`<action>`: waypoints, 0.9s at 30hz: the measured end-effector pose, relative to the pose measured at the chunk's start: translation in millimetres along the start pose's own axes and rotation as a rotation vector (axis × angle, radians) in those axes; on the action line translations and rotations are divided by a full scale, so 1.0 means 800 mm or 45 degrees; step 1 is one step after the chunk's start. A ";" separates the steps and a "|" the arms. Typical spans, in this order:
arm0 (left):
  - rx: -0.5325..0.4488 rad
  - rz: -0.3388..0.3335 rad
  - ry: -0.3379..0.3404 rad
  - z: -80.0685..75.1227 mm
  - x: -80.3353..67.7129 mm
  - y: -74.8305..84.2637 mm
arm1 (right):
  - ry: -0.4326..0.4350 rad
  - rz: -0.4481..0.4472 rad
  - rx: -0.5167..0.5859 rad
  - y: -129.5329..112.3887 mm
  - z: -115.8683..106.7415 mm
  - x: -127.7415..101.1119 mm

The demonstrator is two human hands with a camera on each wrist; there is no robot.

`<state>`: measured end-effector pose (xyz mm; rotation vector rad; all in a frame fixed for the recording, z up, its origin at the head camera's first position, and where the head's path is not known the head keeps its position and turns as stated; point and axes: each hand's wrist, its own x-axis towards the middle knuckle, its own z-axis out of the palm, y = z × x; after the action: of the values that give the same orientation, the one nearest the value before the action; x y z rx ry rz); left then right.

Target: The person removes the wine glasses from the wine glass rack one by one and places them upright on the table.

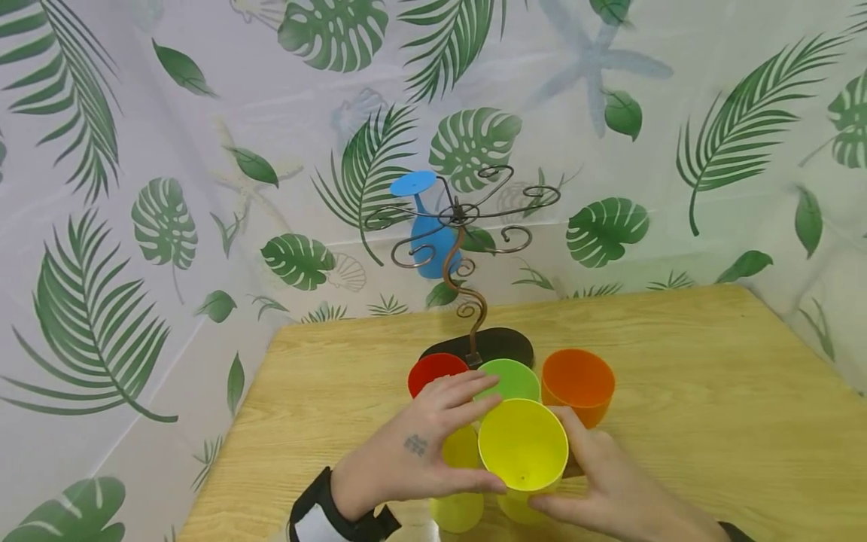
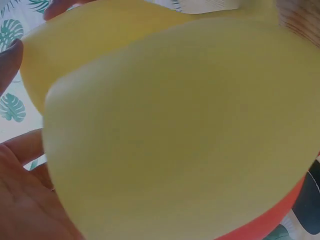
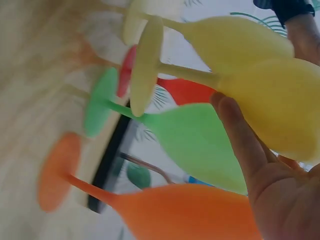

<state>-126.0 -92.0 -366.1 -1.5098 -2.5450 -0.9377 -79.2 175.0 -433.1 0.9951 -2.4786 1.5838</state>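
A yellow goblet [image 1: 523, 444] is held between both hands at the front of the table, its bowl mouth turned toward me. My right hand [image 1: 603, 474] grips the right side of the bowl, with fingers reaching along its underside in the right wrist view. From the left, my left hand [image 1: 420, 444] curves round the rim, fingers on the far side and thumb at the near side. A second yellow goblet [image 1: 459, 513] stands left of it, partly hidden under the left hand; its pale bowl [image 2: 175, 125] fills most of the left wrist view.
Behind the hands stand a red goblet [image 1: 433, 367], a green goblet [image 1: 511, 378] and an orange goblet [image 1: 579, 384]. A curly wire glass rack [image 1: 482, 309] rises from a black base [image 1: 511, 346], with a blue goblet [image 1: 432, 239] hanging upside down from it. Leaf-patterned cloth backs the wooden table [image 1: 325, 391].
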 end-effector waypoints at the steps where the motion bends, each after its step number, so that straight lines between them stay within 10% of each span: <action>1: 0.020 0.002 -0.015 0.001 0.000 -0.001 | 0.004 -0.019 0.006 0.005 0.002 0.000; 27: 0.173 -0.105 -0.215 0.012 -0.004 -0.015 | -0.051 0.127 0.010 0.036 0.026 -0.005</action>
<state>-131.6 -93.9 -380.8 -1.5170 -2.7423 -0.6538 -85.3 167.4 -467.5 0.9263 -2.5892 1.6179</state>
